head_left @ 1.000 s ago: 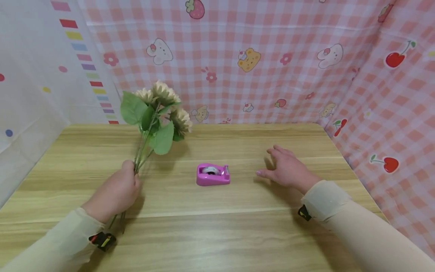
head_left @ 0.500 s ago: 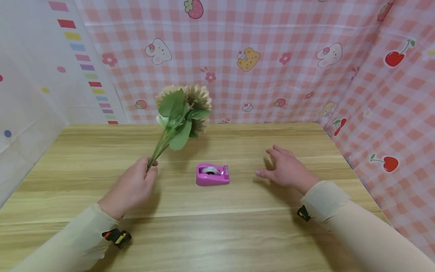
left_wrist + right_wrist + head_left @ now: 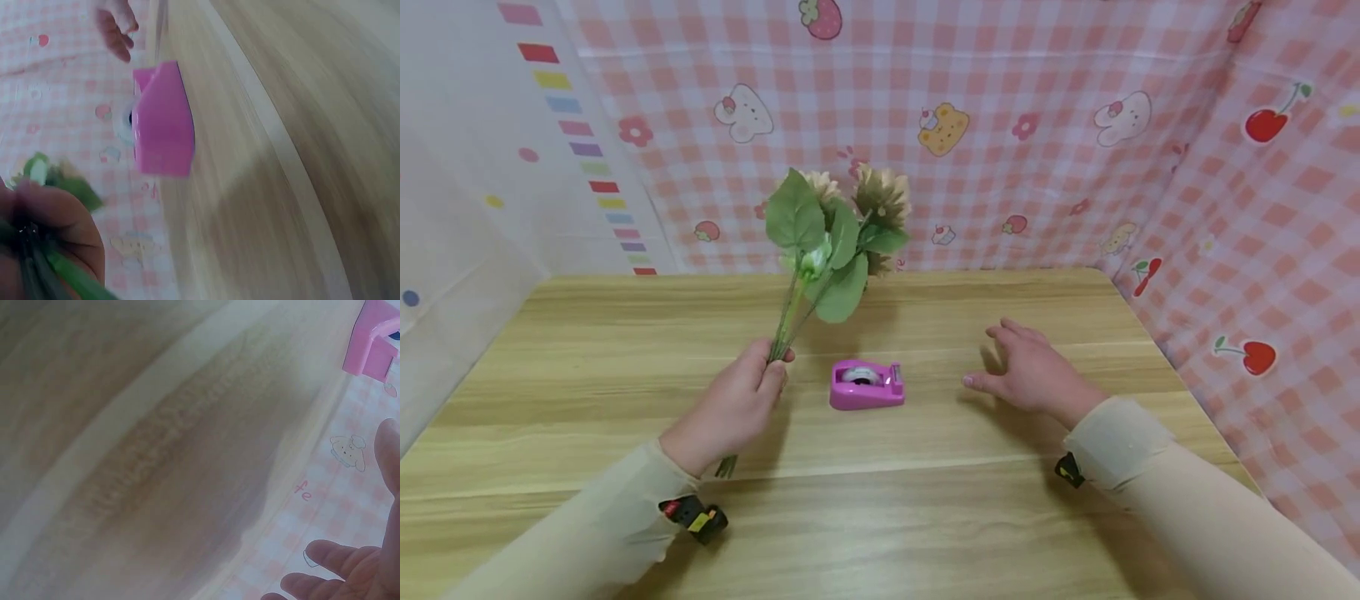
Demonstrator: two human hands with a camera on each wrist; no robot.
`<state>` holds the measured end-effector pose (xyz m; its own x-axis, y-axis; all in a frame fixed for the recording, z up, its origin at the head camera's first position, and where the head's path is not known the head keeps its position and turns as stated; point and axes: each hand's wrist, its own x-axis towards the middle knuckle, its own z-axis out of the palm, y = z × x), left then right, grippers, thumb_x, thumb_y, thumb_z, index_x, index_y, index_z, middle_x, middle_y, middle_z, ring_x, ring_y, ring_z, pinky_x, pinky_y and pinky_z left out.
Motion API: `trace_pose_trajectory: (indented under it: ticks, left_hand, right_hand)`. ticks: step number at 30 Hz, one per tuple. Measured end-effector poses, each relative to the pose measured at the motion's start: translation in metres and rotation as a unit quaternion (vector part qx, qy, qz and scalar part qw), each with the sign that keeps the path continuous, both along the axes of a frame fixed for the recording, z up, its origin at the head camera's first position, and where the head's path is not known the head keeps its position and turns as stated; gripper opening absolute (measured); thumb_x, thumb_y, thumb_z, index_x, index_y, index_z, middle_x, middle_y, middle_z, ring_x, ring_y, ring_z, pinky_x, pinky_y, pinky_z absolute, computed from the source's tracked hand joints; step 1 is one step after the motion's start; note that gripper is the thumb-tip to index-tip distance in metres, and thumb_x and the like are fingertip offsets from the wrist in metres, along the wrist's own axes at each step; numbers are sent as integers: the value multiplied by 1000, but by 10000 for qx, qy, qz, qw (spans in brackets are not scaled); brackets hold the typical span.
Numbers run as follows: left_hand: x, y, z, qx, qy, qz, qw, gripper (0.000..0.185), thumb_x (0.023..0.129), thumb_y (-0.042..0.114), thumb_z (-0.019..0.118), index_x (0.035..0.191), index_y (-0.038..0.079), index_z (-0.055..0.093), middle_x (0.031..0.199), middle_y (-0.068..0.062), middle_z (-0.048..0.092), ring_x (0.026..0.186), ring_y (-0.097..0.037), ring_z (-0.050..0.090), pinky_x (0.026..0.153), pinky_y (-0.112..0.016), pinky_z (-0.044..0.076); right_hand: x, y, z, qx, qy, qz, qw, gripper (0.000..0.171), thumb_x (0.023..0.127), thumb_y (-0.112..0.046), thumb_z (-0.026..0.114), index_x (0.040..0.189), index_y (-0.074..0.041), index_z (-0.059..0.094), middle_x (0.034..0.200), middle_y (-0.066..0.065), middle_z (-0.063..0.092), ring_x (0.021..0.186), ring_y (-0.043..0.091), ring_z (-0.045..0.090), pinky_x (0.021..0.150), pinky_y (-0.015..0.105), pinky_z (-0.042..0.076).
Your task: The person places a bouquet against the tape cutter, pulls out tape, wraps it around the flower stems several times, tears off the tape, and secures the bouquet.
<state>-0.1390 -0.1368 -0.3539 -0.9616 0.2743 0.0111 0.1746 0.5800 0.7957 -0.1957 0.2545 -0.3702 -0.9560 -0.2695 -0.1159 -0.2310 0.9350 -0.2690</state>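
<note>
In the head view my left hand grips the stems of a bunch of flowers with cream heads and broad green leaves. The bunch tilts up and to the right, its stem ends poking out below the hand. Green stems pass through the curled fingers in the left wrist view. A pink tape dispenser with a clear roll stands on the table, just right of that hand and apart from it. Farther right, my right hand is low over the table, fingers spread and loosely bent, holding nothing.
The wooden table runs back to a pink checked cloth hanging behind it. Another checked cloth borders the right side, and a white cloth borders the left.
My left hand has moved right with the flowers, from the table's left side to near the tape dispenser. The bunch has turned somewhat. My right hand and the dispenser have stayed put.
</note>
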Motion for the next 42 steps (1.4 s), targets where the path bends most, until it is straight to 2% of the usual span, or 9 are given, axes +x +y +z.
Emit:
trace_pose_trajectory:
  ticks: [8, 10, 13, 15, 18, 22, 27, 34, 42]
  left_hand:
    - [-3, 32, -2, 296, -92, -124, 9994, 27, 114, 19, 35, 131, 5, 52, 81, -6, 46, 62, -17, 40, 52, -28, 41]
    - [-3, 41, -3, 338, -102, -94, 9993, 31, 114, 22, 36, 133, 7, 54, 90, -9, 54, 69, -19, 46, 57, -30, 44]
    - [-2, 53, -4, 558, -263, -83, 9981, 37, 112, 22, 35, 140, 10, 56, 92, -12, 57, 75, -22, 49, 64, -32, 45]
    - [-1, 61, -5, 782, -383, -128, 9961, 41, 110, 20, 36, 144, 9, 56, 90, -10, 60, 75, -22, 49, 64, -31, 45]
    - [1, 71, -7, 936, -489, -312, 9939, 41, 109, 16, 38, 145, 7, 56, 75, -4, 50, 64, -18, 43, 58, -28, 42]
    - [3, 86, -11, 801, -395, -567, 9944, 34, 110, 14, 41, 136, 4, 61, 75, -1, 44, 62, -16, 40, 59, -30, 41]
    - [5, 109, -18, 558, -418, -532, 9961, 23, 111, 13, 44, 115, 3, 64, 79, -3, 45, 64, -17, 41, 62, -33, 43]
    - [4, 132, -29, 94, -619, -573, 9964, 25, 111, 15, 46, 120, 1, 64, 79, -5, 49, 68, -19, 49, 65, -35, 49]
    - [0, 145, -41, -388, -663, -684, 9947, 20, 110, 18, 49, 107, 5, 65, 77, -4, 53, 71, -20, 54, 71, -37, 52]
  right_hand:
    - [2, 3, 1, -49, 21, -39, 10000, 96, 94, -60, 71, 158, 5, 39, 167, 34, 27, 156, 53, 25, 128, 65, 24]
    - [3, 4, 2, -43, 54, -22, 10000, 95, 95, -58, 71, 157, 6, 39, 167, 34, 27, 155, 53, 26, 128, 64, 24]
    - [4, 5, 3, -46, 89, -10, 9999, 94, 95, -56, 71, 157, 6, 38, 167, 35, 28, 155, 53, 26, 128, 64, 23]
    - [4, 6, 4, -39, 113, -10, 9999, 93, 96, -55, 71, 157, 7, 38, 166, 35, 28, 155, 53, 26, 128, 64, 23]
    - [5, 8, 5, -43, 127, -26, 9999, 94, 95, -56, 71, 157, 7, 38, 166, 35, 28, 155, 53, 26, 128, 64, 23]
    - [6, 12, 5, -49, 146, -55, 9999, 95, 95, -57, 71, 157, 7, 39, 166, 35, 28, 155, 53, 26, 128, 64, 23]
    - [7, 18, 4, -27, 195, -105, 9998, 96, 94, -58, 72, 157, 7, 38, 166, 34, 30, 155, 53, 27, 128, 64, 24]
    - [11, 23, 6, -27, 140, -203, 9997, 100, 94, -59, 72, 159, 7, 35, 170, 32, 22, 153, 57, 25, 126, 66, 24]
    - [10, 33, 5, -7, -25, -401, 9992, 100, 93, -60, 72, 160, 5, 34, 170, 31, 24, 153, 57, 26, 126, 67, 24]
